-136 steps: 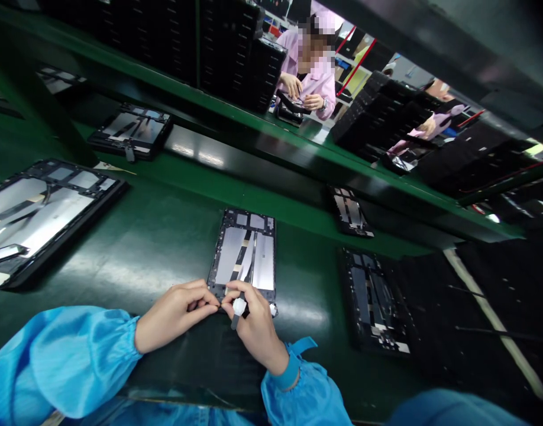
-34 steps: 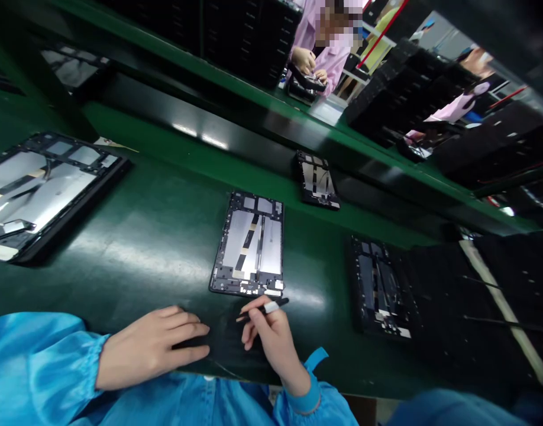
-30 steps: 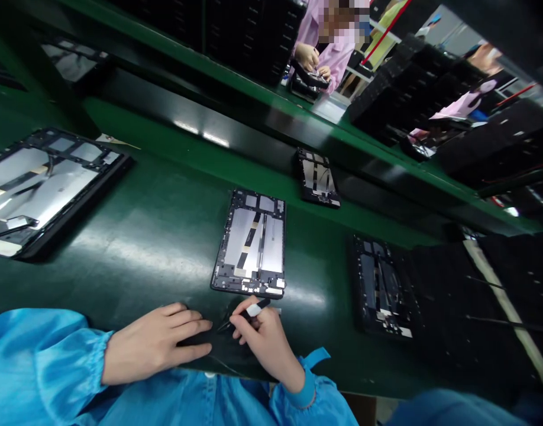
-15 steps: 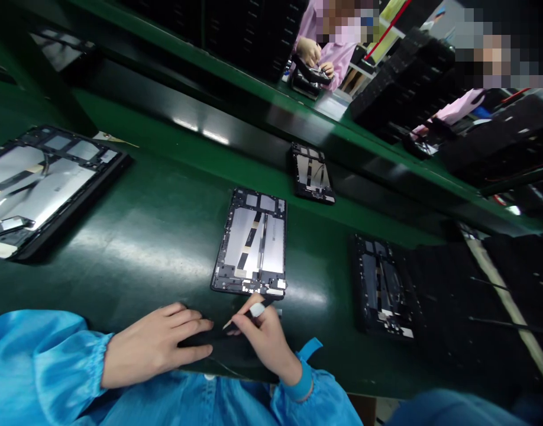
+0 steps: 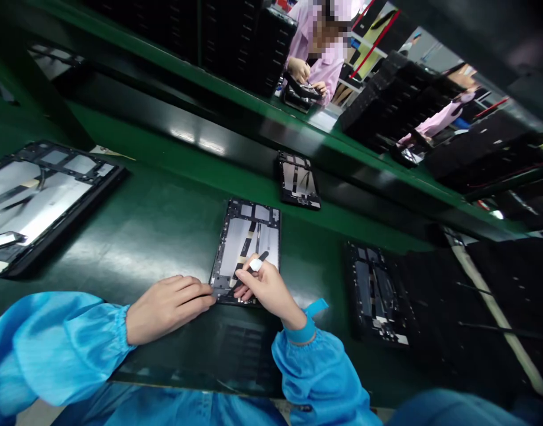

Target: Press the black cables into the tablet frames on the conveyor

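Note:
An opened tablet [image 5: 229,248] lies in front of me, its silver battery area and dark flex cables facing up. My right hand [image 5: 269,290] is over its lower part, fingers pinched round a slim black pen-like tool [image 5: 263,256]; its exact kind is unclear. Something white [image 5: 255,265] wraps or sits on one finger of that hand. The working tip is hidden among the fingers near the tablet's lower edge. My left hand [image 5: 171,305] rests palm down with extended fingers, the tips at the tablet's lower left corner.
Another opened tablet [image 5: 45,195] lies at the left, one [image 5: 299,183] further back, and one [image 5: 375,290] at the right beside dark stacked trays [image 5: 431,284]. Across the green shelf [image 5: 236,97], a person in pink [image 5: 322,65] handles a device.
My right hand has moved forward from the table onto the tablet's lower part with the tool. My left hand has shifted right to the tablet's corner. The camera view has tilted slightly.

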`<state>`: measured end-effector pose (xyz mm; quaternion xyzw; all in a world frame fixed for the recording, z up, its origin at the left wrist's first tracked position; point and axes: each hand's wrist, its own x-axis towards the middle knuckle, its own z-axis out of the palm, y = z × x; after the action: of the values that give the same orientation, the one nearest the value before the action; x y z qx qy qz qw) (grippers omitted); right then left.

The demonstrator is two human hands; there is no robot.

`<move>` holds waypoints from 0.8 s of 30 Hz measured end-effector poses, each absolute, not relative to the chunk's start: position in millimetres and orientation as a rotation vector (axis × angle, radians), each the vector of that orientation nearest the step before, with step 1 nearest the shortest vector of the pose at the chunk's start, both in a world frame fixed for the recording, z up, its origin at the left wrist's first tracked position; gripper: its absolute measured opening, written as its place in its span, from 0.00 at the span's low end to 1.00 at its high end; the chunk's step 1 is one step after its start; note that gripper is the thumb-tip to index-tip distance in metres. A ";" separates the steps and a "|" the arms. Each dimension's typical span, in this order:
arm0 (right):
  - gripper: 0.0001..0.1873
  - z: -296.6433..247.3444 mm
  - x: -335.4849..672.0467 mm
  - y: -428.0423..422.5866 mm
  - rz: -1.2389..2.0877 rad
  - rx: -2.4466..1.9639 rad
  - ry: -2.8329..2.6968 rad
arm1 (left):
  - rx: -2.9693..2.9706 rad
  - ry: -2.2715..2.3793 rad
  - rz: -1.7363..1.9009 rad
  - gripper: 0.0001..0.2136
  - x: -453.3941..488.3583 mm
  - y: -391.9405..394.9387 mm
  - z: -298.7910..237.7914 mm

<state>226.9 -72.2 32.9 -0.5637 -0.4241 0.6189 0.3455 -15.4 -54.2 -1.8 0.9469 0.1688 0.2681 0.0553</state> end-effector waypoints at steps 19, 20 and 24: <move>0.21 31.9 228.0 -64.1 1.686 -1.444 -1.205 | 2.871 0.517 0.810 0.12 -15.4 -55.8 0.4; 0.21 32.1 227.8 -64.5 1.682 -1.447 -1.205 | 2.870 0.518 0.811 0.12 -15.6 -55.7 -0.3; 0.19 32.4 227.4 -65.2 1.673 -1.463 -1.203 | 2.877 0.521 0.790 0.12 -16.7 -55.5 -1.5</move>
<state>227.4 -65.2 32.4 -0.5519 -0.4537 0.6311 0.3023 -16.7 -55.5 -1.5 0.9484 0.1718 0.2603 0.0565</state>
